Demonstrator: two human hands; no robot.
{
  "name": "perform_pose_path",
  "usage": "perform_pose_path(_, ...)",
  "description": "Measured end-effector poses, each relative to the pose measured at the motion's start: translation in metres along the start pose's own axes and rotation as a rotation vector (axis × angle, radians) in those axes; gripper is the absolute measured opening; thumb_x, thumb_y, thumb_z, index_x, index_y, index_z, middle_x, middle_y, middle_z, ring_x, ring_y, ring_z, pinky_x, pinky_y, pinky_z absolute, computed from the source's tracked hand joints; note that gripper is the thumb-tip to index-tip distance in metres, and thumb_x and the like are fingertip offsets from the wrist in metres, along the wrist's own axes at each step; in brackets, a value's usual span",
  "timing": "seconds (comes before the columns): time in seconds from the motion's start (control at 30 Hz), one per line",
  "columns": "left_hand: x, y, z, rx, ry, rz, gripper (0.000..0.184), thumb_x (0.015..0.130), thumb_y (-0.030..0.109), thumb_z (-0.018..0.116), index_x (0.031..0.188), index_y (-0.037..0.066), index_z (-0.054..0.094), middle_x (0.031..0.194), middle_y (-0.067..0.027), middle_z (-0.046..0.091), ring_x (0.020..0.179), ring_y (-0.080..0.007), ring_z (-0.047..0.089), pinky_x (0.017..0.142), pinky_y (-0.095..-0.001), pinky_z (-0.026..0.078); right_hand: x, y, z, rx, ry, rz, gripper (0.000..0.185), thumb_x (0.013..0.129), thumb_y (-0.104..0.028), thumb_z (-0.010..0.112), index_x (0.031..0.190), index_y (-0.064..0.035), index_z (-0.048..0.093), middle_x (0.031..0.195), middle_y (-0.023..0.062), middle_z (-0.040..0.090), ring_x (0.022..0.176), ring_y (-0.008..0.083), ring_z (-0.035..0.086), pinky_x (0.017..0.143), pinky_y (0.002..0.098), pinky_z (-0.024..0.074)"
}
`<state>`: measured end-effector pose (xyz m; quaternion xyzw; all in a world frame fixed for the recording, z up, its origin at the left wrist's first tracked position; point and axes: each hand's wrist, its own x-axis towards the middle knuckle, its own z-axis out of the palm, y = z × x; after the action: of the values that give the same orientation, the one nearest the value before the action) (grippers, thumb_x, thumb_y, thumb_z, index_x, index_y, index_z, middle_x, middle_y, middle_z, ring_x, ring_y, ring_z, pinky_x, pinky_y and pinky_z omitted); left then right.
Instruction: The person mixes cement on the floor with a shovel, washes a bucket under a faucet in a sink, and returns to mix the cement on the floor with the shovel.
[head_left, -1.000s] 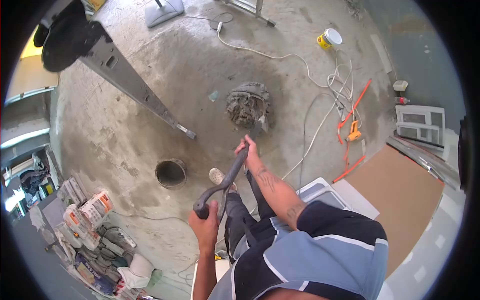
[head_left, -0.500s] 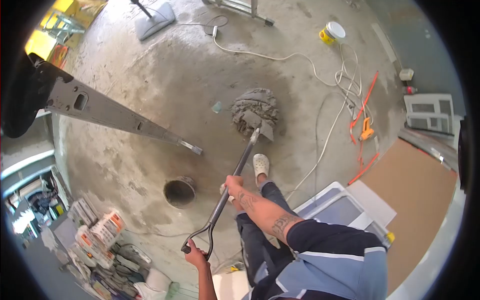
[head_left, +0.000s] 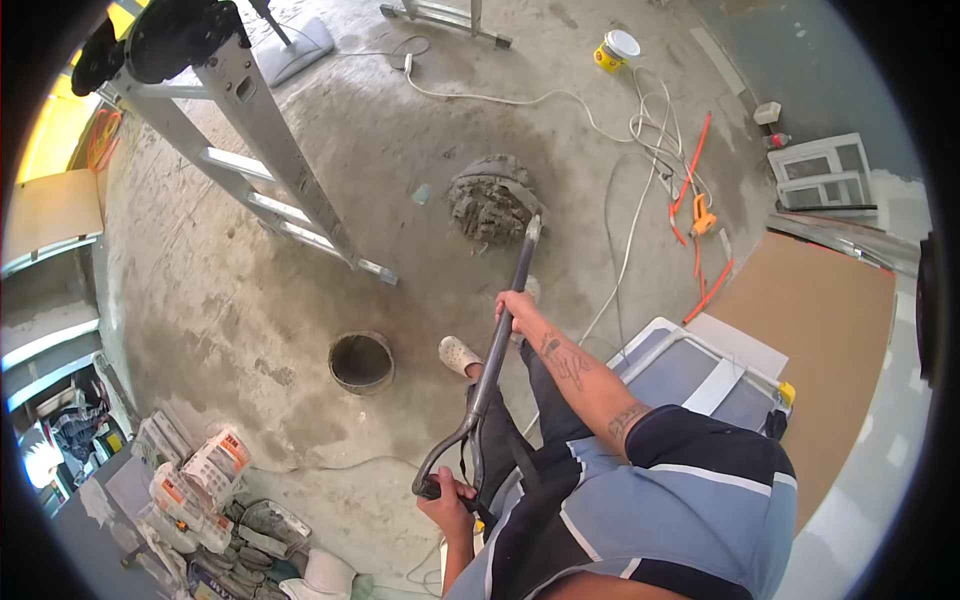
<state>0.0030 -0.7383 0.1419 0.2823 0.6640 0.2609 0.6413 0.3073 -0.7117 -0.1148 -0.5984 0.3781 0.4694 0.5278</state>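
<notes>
A shovel (head_left: 483, 385) with a dark shaft slants across the middle of the head view. My left hand (head_left: 448, 503) is closed round the grip of its D-shaped handle. Farther down, my right hand (head_left: 514, 310) wraps the shaft. The blade end reaches the right side of a heap of wet grey mortar (head_left: 490, 205) on the floor, and most of the blade is hidden there. The heap looks broken up and crumbly toward the front. Just short of it are my feet in light clogs (head_left: 458, 356).
A stepladder (head_left: 285, 180) stands at left, near a dark-mouthed bucket (head_left: 362, 362). White cable (head_left: 640, 235), an orange tool (head_left: 704, 216) and a yellow tub (head_left: 615, 52) lie to the right. A framed panel (head_left: 690, 375) and brown board (head_left: 805, 330) flank me. Several containers (head_left: 205, 480) crowd the lower left.
The shovel blade has shifted to the heap's right side, and both hands have moved right with the shaft. The mortar's top looks more broken. My feet and the view have shifted.
</notes>
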Motion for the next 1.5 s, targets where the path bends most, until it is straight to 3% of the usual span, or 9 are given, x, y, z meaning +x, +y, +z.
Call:
perform_pose_path(0.33, -0.023, -0.021, 0.018, -0.172, -0.063, -0.091, 0.02, 0.09, 0.01, 0.058, 0.076, 0.004, 0.045, 0.051, -0.005, 0.042, 0.04, -0.0158, 0.044, 0.041, -0.0324, 0.043, -0.032, -0.047, -0.034, -0.025, -0.012, -0.248, 0.007, 0.074, 0.003, 0.055, 0.07, 0.0037, 0.049, 0.053, 0.01, 0.05, 0.04, 0.0194, 0.05, 0.038, 0.0334, 0.0441)
perform_pose_path(0.53, 0.072, -0.094, 0.062, -0.102, 0.035, -0.195, 0.023, 0.091, 0.016, 0.06, 0.078, 0.005, 0.045, 0.049, -0.0039, 0.041, 0.038, -0.0151, 0.043, 0.039, -0.0314, 0.042, 0.055, -0.065, -0.037, 0.032, 0.123, -0.362, 0.009, 0.072, 0.003, 0.054, 0.066, 0.0018, 0.047, 0.055, 0.0101, 0.049, 0.04, 0.0186, 0.05, 0.036, 0.0352, 0.0424)
perform_pose_path(0.63, 0.109, -0.114, 0.116, 0.01, 0.155, -0.254, 0.025, 0.09, 0.019, 0.062, 0.078, 0.005, 0.045, 0.049, -0.0026, 0.041, 0.037, -0.0136, 0.043, 0.037, -0.0298, 0.041, 0.16, -0.071, -0.04, -0.087, 0.095, -0.206, 0.005, 0.071, 0.005, 0.053, 0.069, 0.0037, 0.048, 0.055, 0.0103, 0.048, 0.041, 0.0199, 0.05, 0.037, 0.0371, 0.0416)
perform_pose_path(0.9, 0.083, -0.075, 0.127, 0.062, 0.041, -0.026, 0.027, 0.092, 0.016, 0.058, 0.072, 0.003, 0.046, 0.047, -0.0038, 0.041, 0.036, -0.0138, 0.044, 0.036, -0.029, 0.04, 0.124, -0.098, -0.042, -0.061, 0.059, -0.194, 0.008, 0.072, 0.002, 0.054, 0.066, 0.0047, 0.05, 0.052, 0.0109, 0.048, 0.042, 0.0208, 0.049, 0.038, 0.0362, 0.0417)
perform_pose_path(1.0, 0.081, -0.071, 0.111, 0.06, 0.05, -0.061, 0.028, 0.093, 0.023, 0.057, 0.073, 0.006, 0.045, 0.049, -0.0019, 0.038, 0.037, -0.0138, 0.042, 0.036, -0.0287, 0.04, 0.078, -0.113, -0.042, -0.002, 0.028, -0.285, 0.009, 0.073, 0.001, 0.055, 0.065, 0.0032, 0.05, 0.051, 0.0101, 0.048, 0.041, 0.0201, 0.049, 0.038, 0.0353, 0.042)
perform_pose_path(1.07, 0.082, -0.067, 0.121, -0.077, 0.048, -0.091, 0.022, 0.093, 0.015, 0.056, 0.077, 0.004, 0.046, 0.048, -0.0037, 0.042, 0.037, -0.0136, 0.044, 0.036, -0.0289, 0.04, 0.062, -0.138, -0.041, 0.07, 0.045, -0.358, 0.01, 0.074, 0.0, 0.055, 0.066, 0.0029, 0.05, 0.052, 0.0098, 0.048, 0.04, 0.0204, 0.049, 0.037, 0.0351, 0.0421)
perform_pose_path(1.2, 0.096, -0.075, 0.168, -0.061, -0.033, -0.097, 0.022, 0.093, 0.023, 0.059, 0.081, 0.007, 0.047, 0.049, -0.0015, 0.04, 0.037, -0.0129, 0.042, 0.036, -0.0284, 0.04, 0.094, -0.172, -0.051, 0.046, 0.023, -0.41, 0.009, 0.075, 0.0, 0.055, 0.068, 0.0035, 0.05, 0.052, 0.0092, 0.049, 0.041, 0.0207, 0.05, 0.038, 0.0354, 0.0428)
perform_pose_path(1.37, 0.128, -0.104, 0.191, 0.128, -0.006, -0.055, 0.026, 0.092, 0.024, 0.06, 0.08, 0.005, 0.048, 0.05, -0.0011, 0.041, 0.037, -0.0123, 0.043, 0.036, -0.0285, 0.039, 0.187, -0.136, -0.055, -0.016, 0.084, -0.175, 0.006, 0.076, 0.002, 0.051, 0.073, 0.0072, 0.05, 0.056, 0.014, 0.05, 0.045, 0.023, 0.052, 0.041, 0.0382, 0.044)
perform_pose_path(1.5, 0.135, -0.064, 0.194, 0.16, 0.047, -0.058, 0.027, 0.092, 0.027, 0.06, 0.081, 0.005, 0.049, 0.048, -0.0012, 0.041, 0.036, -0.013, 0.044, 0.034, -0.0277, 0.038, 0.193, -0.128, -0.039, 0.047, 0.095, -0.164, 0.008, 0.076, 0.003, 0.049, 0.081, 0.0099, 0.05, 0.062, 0.0168, 0.052, 0.047, 0.0244, 0.053, 0.042, 0.0397, 0.0443)
